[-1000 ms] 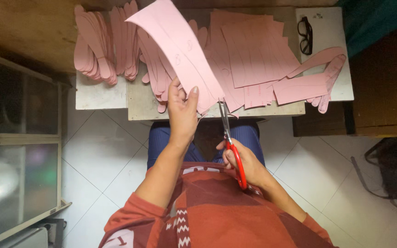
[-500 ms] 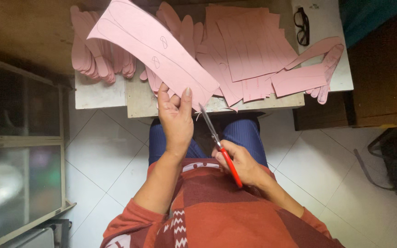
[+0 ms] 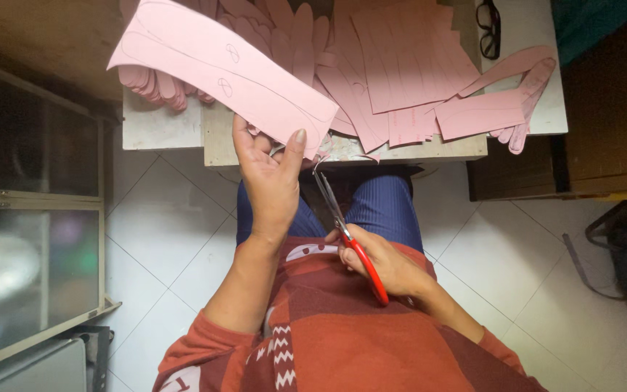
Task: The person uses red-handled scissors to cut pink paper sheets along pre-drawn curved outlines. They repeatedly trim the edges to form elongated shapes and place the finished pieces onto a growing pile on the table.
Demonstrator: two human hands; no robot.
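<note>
White floor tiles and a small pale table (image 3: 168,131) frame the person's lap. Left hand (image 3: 270,178) pinches a long pink sheet (image 3: 219,72) at its lower right end, thumb on top, the other fingers hidden behind the paper. That sheet runs lengthwise from the hand up toward the upper left, with faint curved pencil lines on it; its far corner is cut off by the frame edge. Right hand (image 3: 386,265) is closed around the red handles of the scissors (image 3: 346,232), blades pointing up toward the sheet's lower corner. Beyond, stacked pink cut pieces (image 3: 415,72) cover the table, and black glasses (image 3: 489,27) lie near its far edge.
</note>
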